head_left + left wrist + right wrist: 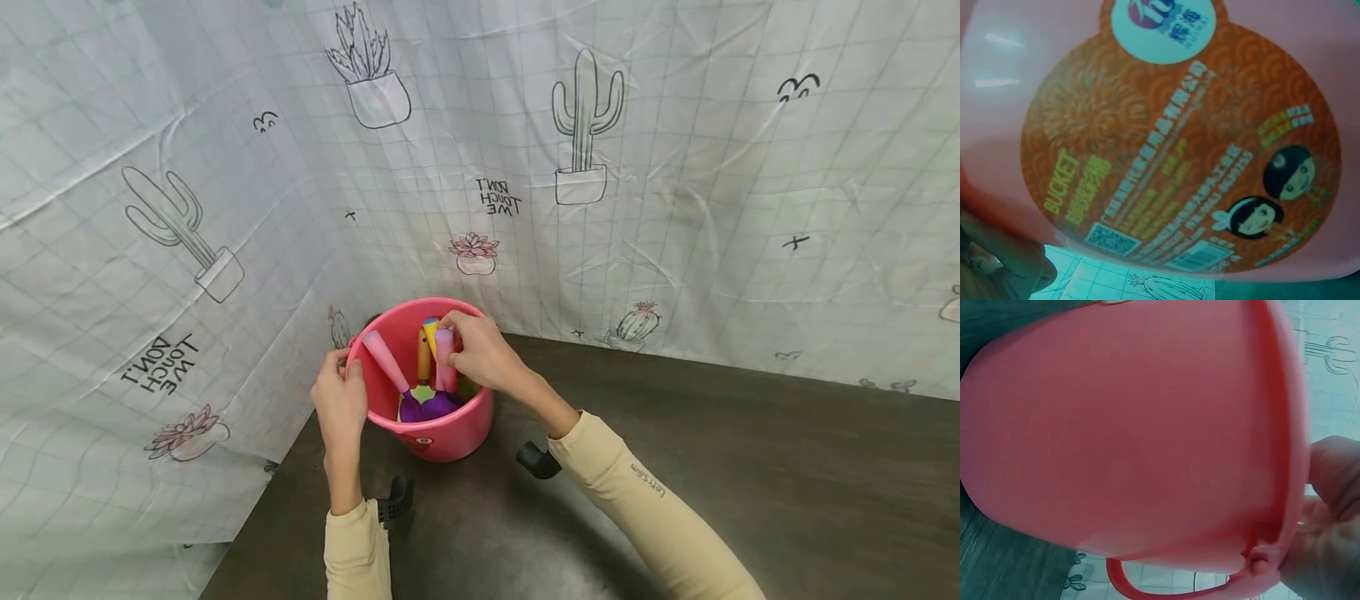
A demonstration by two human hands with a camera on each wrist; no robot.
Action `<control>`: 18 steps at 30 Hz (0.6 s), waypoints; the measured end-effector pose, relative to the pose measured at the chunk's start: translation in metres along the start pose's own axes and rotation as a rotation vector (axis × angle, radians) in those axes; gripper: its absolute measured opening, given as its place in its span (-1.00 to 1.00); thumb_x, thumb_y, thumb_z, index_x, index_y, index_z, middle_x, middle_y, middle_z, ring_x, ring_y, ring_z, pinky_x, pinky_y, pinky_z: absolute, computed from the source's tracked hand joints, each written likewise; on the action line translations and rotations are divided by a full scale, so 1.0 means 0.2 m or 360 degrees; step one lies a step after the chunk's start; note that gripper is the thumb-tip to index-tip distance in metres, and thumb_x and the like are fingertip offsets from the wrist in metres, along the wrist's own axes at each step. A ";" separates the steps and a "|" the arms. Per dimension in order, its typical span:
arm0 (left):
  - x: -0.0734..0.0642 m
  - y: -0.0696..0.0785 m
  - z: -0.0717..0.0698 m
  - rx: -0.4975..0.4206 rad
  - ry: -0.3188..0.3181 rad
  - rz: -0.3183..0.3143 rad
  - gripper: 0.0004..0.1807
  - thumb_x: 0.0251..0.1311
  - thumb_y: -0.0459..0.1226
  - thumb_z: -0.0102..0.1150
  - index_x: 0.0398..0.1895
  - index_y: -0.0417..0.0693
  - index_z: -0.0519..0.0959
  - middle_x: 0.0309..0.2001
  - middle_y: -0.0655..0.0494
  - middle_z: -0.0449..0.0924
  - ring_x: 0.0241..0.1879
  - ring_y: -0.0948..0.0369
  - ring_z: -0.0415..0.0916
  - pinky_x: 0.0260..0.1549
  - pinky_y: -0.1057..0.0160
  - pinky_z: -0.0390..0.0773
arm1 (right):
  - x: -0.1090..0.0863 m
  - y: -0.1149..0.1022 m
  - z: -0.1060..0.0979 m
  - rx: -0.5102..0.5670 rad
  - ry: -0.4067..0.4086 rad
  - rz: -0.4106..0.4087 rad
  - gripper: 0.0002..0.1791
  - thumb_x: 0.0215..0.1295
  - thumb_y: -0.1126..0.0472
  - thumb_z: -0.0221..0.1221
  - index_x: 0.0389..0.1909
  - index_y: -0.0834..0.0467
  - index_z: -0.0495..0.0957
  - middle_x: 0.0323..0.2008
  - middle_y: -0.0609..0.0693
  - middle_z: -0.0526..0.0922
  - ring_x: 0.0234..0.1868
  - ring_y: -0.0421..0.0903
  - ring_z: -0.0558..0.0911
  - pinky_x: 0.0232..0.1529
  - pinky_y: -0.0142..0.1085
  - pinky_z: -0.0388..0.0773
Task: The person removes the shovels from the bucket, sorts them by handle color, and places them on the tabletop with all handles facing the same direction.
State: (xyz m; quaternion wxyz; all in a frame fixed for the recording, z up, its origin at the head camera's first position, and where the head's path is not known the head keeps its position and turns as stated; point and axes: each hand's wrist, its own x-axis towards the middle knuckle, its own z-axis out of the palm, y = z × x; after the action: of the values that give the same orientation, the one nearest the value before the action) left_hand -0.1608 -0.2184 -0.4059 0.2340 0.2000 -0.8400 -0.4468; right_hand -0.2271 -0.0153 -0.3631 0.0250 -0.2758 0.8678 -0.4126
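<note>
A pink bucket (457, 437) stands upright on the dark floor near the corner. My left hand (341, 404) holds its left rim, thumb on the inner side. Over the right rim reaches my right hand (486, 354), its thumb and fingers pinching the pink handle of a small purple-headed shovel (445, 340) inside. Another pink-handled purple tool (386, 360) leans against the bucket's left inner wall. Between them stand a brown handle (423, 354) with a hole and a yellow handle with a blue end (430, 327). The left wrist view is filled by the bucket's orange label (1147, 137).
Behind and to the left hangs a pale grid curtain (675, 167) printed with cacti. Dark wood-look floor (712, 442) extends to the right. In the right wrist view, the bucket's pink carrying handle (1172, 596) hangs by the rim. Black wrist mounts (537, 460) show near both sleeves.
</note>
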 end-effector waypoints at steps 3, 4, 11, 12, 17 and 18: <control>0.01 0.00 0.01 -0.0004 0.0019 0.0028 -0.67 0.52 -0.34 0.00 0.20 -0.32 0.55 -0.32 -0.27 0.62 -0.35 -0.14 0.64 -0.46 0.16 0.70 | 0.00 0.00 0.00 0.0020 -0.0059 -0.0002 -0.59 0.23 0.54 0.24 0.11 0.37 0.48 -0.15 0.18 0.65 -0.25 0.01 0.57 -0.37 -0.36 0.55; 0.01 0.00 0.01 -0.0005 0.0020 0.0030 -0.68 0.51 -0.34 0.00 0.20 -0.32 0.55 -0.33 -0.26 0.62 -0.36 -0.13 0.63 -0.49 0.21 0.66 | 0.00 0.00 0.00 0.0021 -0.0068 -0.0002 -0.60 0.23 0.54 0.24 0.10 0.36 0.47 -0.15 0.18 0.65 -0.26 0.00 0.57 -0.39 -0.37 0.54; 0.01 -0.01 0.01 -0.0015 0.0038 0.0032 -0.68 0.50 -0.35 0.01 0.18 -0.32 0.57 -0.40 -0.19 0.57 -0.42 -0.07 0.58 -0.57 0.39 0.47 | -0.02 -0.01 -0.02 0.0001 -0.0022 -0.0019 -0.63 0.20 0.49 0.31 0.02 0.30 0.50 -0.19 0.13 0.65 -0.27 -0.01 0.58 -0.36 -0.36 0.57; 0.01 -0.01 0.00 -0.0015 0.0038 0.0029 -0.68 0.49 -0.35 0.01 0.18 -0.32 0.57 -0.40 -0.19 0.57 -0.42 -0.08 0.58 -0.57 0.40 0.46 | -0.03 -0.01 -0.03 -0.0008 -0.0008 -0.0017 -0.64 0.20 0.48 0.30 0.02 0.29 0.51 -0.21 0.11 0.66 -0.29 -0.02 0.58 -0.37 -0.35 0.57; 0.01 -0.01 0.00 -0.0020 0.0027 0.0018 -0.67 0.50 -0.34 0.01 0.20 -0.31 0.56 -0.38 -0.21 0.59 -0.40 -0.10 0.58 -0.55 0.40 0.45 | -0.04 -0.04 -0.08 -0.0122 0.0102 0.0008 -0.69 0.16 0.40 0.32 -0.05 0.24 0.58 -0.35 0.04 0.65 -0.39 -0.03 0.56 -0.44 -0.32 0.49; 0.01 -0.01 0.00 -0.0019 0.0025 0.0017 -0.67 0.50 -0.33 0.01 0.20 -0.30 0.56 -0.38 -0.21 0.59 -0.40 -0.09 0.58 -0.55 0.40 0.45 | -0.04 -0.04 -0.10 -0.0135 0.0129 0.0017 -0.70 0.15 0.38 0.33 -0.08 0.23 0.58 -0.37 0.03 0.65 -0.38 -0.04 0.56 -0.43 -0.32 0.49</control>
State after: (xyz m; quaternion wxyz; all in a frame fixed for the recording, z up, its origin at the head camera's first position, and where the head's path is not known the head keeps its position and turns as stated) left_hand -0.1624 -0.2205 -0.4071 0.2442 0.1977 -0.8365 -0.4490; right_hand -0.2213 -0.0015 -0.3453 -0.0197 -0.2551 0.8863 -0.3861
